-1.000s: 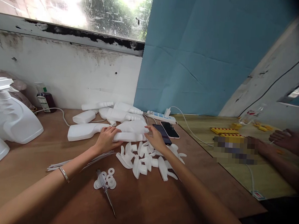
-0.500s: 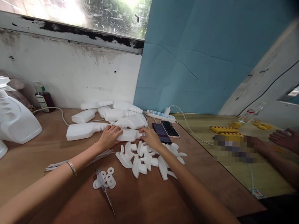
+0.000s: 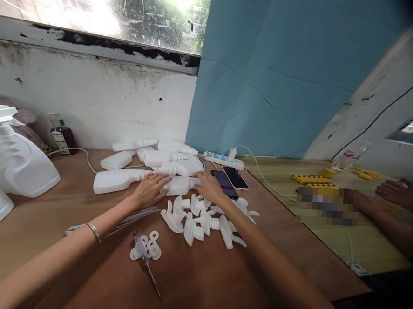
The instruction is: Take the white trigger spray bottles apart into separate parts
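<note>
A white plastic spray bottle [image 3: 179,186] without its head lies on its side at the front of a pile of similar bottles [image 3: 173,160]. My left hand [image 3: 149,189] is on its base end, fingers reaching over the top and the thumb on the near side. Around the neck end are the fingers of my right hand [image 3: 207,186], partly hiding it. Just in front lie several white trigger spray heads [image 3: 198,219]. Nearer me, a clear-handled screwdriver [image 3: 146,262] rests across small white washers [image 3: 154,250]. Thin white tubes [image 3: 132,221] lie under my left forearm.
Two phones [image 3: 236,178] and a power strip [image 3: 223,160] with a white cable are behind my right hand. Large white spray bottles [image 3: 20,162] stand at left, near a dark bottle [image 3: 62,136]. At right, another person's hands [image 3: 398,190] are near yellow parts [image 3: 312,179].
The bottle between my hands has rolled a little, showing more of its contoured side. My fingers have flattened over it. The view has shifted slightly.
</note>
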Available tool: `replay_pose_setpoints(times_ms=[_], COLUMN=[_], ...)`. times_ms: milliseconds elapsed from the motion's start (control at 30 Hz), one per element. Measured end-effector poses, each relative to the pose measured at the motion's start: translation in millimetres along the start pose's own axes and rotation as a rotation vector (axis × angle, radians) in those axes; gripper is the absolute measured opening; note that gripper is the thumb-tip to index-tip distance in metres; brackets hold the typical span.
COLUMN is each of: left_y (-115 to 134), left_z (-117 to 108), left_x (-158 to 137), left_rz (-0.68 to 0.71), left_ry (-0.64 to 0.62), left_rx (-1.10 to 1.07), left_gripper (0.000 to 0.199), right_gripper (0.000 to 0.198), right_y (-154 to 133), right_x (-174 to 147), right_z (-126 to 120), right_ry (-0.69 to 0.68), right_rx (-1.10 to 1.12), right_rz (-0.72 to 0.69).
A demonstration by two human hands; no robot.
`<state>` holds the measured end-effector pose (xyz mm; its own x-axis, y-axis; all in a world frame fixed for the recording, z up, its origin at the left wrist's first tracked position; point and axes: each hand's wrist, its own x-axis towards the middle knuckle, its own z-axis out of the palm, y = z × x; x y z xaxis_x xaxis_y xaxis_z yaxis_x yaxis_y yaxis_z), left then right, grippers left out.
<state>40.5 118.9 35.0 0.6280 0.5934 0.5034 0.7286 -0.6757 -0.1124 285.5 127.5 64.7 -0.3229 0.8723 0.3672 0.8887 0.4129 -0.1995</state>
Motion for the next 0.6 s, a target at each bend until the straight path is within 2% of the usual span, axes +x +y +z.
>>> replay_pose_setpoints(times_ms=[67, 167, 233, 300, 367, 467, 533, 600], left_y=[-2.0, -4.8, -4.0, -1.3, -0.1, -10.9, -29.8, -55.5], left_z=[-10.8, -36.0, -55.2, -72.6, -87.9, -112.9, -133.2, -151.9], left_x=[3.0, 5.4, 0.0, -13.8, -36.0, -82.4, -118.9, -156.8], left_rz=[-0.013, -0.068, -0.124, -0.163, -0.198, -0.336, -0.485, -0.592], left_ry=[0.049, 0.180, 0.259, 0.288, 0.274, 0.307, 0.465, 0.645], left_rx=[-0.031, -0.080, -0.085, -0.078, -0.071, -0.043, 0.061, 0.257], left_gripper=[0.040, 0.039, 0.038, 0.035, 0.031, 0.028, 0.034, 0.049], right_gripper=[0.031, 0.030, 0.030, 0.036, 0.041, 0.047, 0.046, 0.049], right_y=[-14.4, -52.9, -84.5, -111.4, -127.1, -130.1, -124.7, -118.9], right_x=[-4.8, -22.6, -43.1, -67.7, -90.0, -108.6, -111.9, -111.8], right_z=[-13.8, -29.2, -29.5, -20.8, -5.2, 20.9, 32.8, 37.9], right_ry=[0.087, 0.209, 0.309, 0.286, 0.227, 0.235, 0.241, 0.262], right_rx=[0.008, 0.065, 0.225, 0.333, 0.378, 0.391, 0.356, 0.345], right_rz=[-0.012, -0.088, -0.280, -0.460, -0.631, -0.871, -0.972, -0.971])
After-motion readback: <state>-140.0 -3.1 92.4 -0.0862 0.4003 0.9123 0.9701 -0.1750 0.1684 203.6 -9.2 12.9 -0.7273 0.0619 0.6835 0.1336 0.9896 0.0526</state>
